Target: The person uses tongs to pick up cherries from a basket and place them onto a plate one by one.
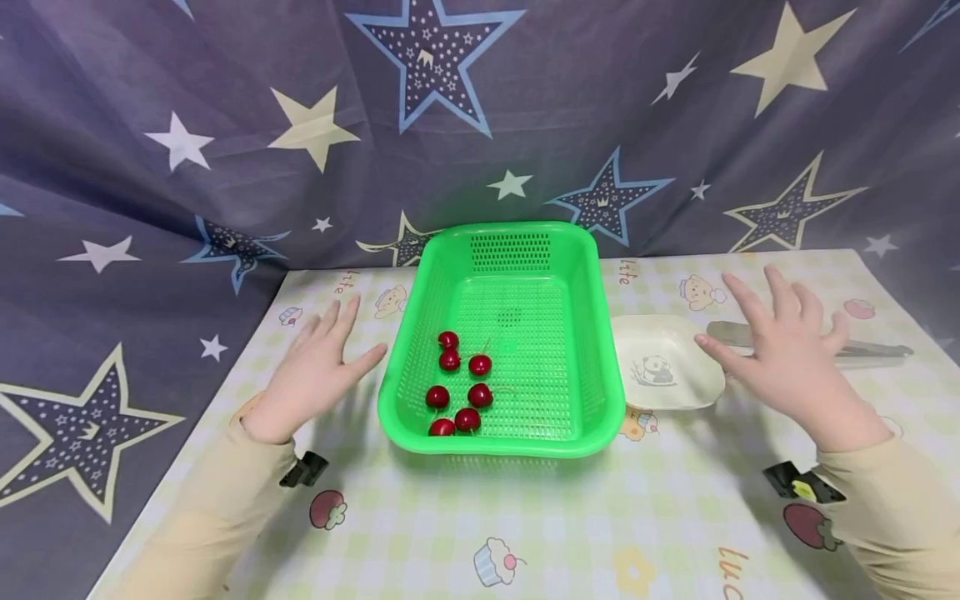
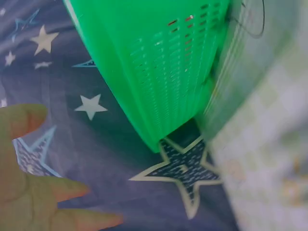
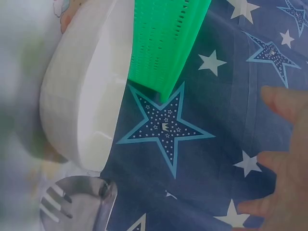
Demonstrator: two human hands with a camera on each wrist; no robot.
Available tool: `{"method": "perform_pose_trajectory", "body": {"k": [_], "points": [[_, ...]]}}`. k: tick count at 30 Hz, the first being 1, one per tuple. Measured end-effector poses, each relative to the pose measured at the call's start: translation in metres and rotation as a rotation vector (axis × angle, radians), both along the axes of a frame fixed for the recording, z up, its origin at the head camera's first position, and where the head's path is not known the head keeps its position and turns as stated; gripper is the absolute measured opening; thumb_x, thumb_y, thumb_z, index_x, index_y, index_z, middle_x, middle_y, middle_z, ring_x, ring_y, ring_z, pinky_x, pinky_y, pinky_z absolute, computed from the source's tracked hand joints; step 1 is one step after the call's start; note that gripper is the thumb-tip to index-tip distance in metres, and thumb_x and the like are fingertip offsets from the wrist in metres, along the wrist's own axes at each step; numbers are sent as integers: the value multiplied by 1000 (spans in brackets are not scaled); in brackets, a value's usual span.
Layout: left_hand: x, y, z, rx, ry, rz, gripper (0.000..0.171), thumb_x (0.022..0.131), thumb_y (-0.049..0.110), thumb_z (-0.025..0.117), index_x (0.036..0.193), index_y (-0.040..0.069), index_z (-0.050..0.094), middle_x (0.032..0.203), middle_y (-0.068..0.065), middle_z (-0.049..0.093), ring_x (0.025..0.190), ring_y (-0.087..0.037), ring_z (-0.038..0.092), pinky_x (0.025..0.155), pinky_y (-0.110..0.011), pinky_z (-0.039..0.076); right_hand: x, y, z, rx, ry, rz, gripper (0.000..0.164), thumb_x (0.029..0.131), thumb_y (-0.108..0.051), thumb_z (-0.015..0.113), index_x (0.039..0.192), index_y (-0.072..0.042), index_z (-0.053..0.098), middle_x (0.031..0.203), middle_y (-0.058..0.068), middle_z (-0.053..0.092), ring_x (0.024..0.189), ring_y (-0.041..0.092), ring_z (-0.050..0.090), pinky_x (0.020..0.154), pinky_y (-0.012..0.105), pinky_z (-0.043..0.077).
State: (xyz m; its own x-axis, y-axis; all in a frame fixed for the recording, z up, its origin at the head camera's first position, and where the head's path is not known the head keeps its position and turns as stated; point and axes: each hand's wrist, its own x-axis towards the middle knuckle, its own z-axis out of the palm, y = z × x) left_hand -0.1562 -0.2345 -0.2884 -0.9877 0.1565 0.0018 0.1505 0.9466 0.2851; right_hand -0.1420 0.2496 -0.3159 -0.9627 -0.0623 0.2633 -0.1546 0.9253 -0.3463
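Note:
A green plastic basket (image 1: 592, 333) stands on the table, with several red cherries (image 1: 480, 395) lying in its left and front part. My left hand (image 1: 311, 371) hovers to the left of the basket, fingers spread and holding nothing. On the other side, my right hand (image 1: 791, 358) is held above the table, its fingers also spread and nothing in them. A white dish (image 1: 675, 367) with a panda print sits between the basket and this hand. Metal tongs (image 3: 79, 202) lie beyond the dish, partly hidden by the right hand in the head view.
A checked tablecloth (image 1: 405, 533) with cartoon prints covers the table. Behind and at the sides hangs a dark blue cloth (image 1: 247, 50) with stars, close to the basket's far edge. Black wrist mounts (image 1: 303, 469) show at both sleeves.

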Motion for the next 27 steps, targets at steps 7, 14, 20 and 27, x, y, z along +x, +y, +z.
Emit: {"method": "perform_pose_trajectory", "body": {"k": [7, 14, 20, 27], "points": [[-18, -16, -9, 380, -367, -49, 78, 93, 53, 45, 147, 4, 18, 146, -23, 34, 130, -37, 41, 101, -51, 43, 1, 8, -3, -95, 7, 47, 73, 90, -45, 53, 148, -17, 20, 151, 29, 6, 128, 62, 8, 85, 81, 7], [-39, -13, -28, 619, -595, -80, 64, 96, 41, 45, 144, 3, 24, 145, -21, 36, 130, -37, 41, 95, -46, 50, 1, 17, -7, -133, 10, 99, 68, 90, -33, 58, 145, -9, 28, 143, 34, 24, 123, 59, 25, 91, 76, 22], [-55, -3, -41, 776, -678, -46, 58, 99, 35, 41, 142, -2, 26, 140, -23, 40, 117, -24, 53, 95, -42, 51, 1, 26, -11, -127, -57, 135, 66, 91, -32, 58, 143, -5, 30, 140, 32, 33, 119, 53, 36, 90, 69, 32], [-57, 1, -45, 887, -719, -52, 58, 99, 21, 40, 145, -4, 15, 143, -27, 32, 100, -10, 60, 96, -40, 50, -1, 43, -19, -149, -90, 241, 55, 91, -23, 58, 138, -2, 39, 134, 28, 43, 109, 44, 47, 80, 63, 42]]}}
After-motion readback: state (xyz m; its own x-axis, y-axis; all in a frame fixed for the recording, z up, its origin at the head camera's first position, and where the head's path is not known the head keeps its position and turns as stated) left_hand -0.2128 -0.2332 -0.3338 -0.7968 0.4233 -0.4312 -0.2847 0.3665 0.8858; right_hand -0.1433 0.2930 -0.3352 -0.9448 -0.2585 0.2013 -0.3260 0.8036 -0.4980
